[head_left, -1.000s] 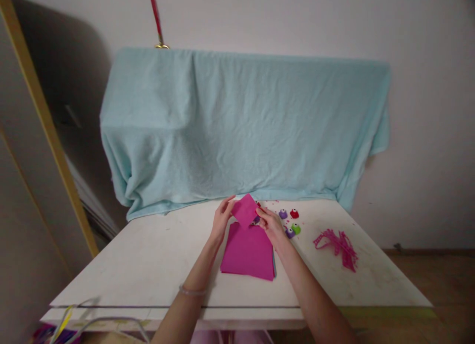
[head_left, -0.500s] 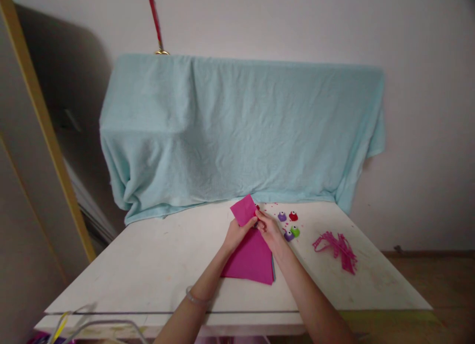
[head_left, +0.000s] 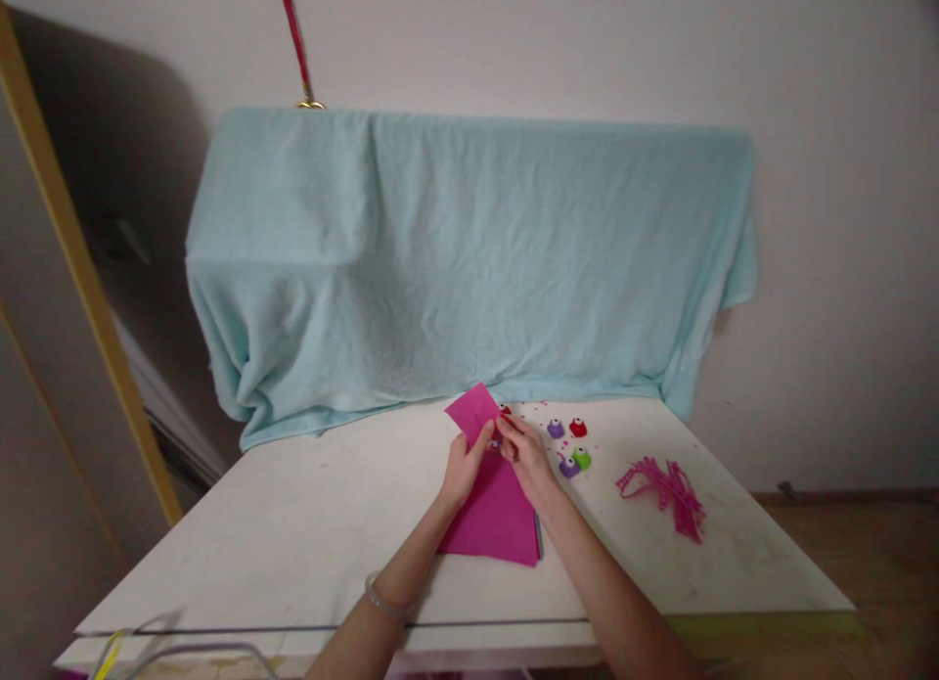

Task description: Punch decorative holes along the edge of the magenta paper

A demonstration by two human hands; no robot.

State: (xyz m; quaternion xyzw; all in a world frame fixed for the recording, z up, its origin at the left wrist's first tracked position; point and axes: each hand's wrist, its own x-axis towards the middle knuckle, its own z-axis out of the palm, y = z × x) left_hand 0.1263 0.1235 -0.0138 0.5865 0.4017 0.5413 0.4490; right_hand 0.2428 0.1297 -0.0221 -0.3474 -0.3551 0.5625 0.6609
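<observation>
My left hand (head_left: 464,468) has its thumb and fingers pinched on the lower edge of a small pink paper sheet (head_left: 471,413), holding it tilted up off the table with its far corner pointing toward the draped cloth. My right hand (head_left: 522,452) meets it from the other side, fingertips closed on the sheet's right edge together with something small and red; I cannot tell exactly what that piece is, as the fingers cover most of it. The two hands are almost touching, just above the far end of a stack of pink paper (head_left: 497,514) that lies flat on the white table (head_left: 293,523), with a thin blue edge showing along its right side. A clear bracelet (head_left: 382,596) sits on my left wrist. Just beside my right hand, to the right, stand four small paper punches: a purple one (head_left: 556,429), a red one (head_left: 578,427), a green one (head_left: 582,457) and another purple one (head_left: 567,467), with tiny pink scraps scattered near them. Farther right, well apart from the hands, lies a tangle of pink paper strips (head_left: 664,492). Behind everything, a light blue cloth (head_left: 469,259) hangs over a bulky shape against the wall, its hem resting on the table's far edge.
</observation>
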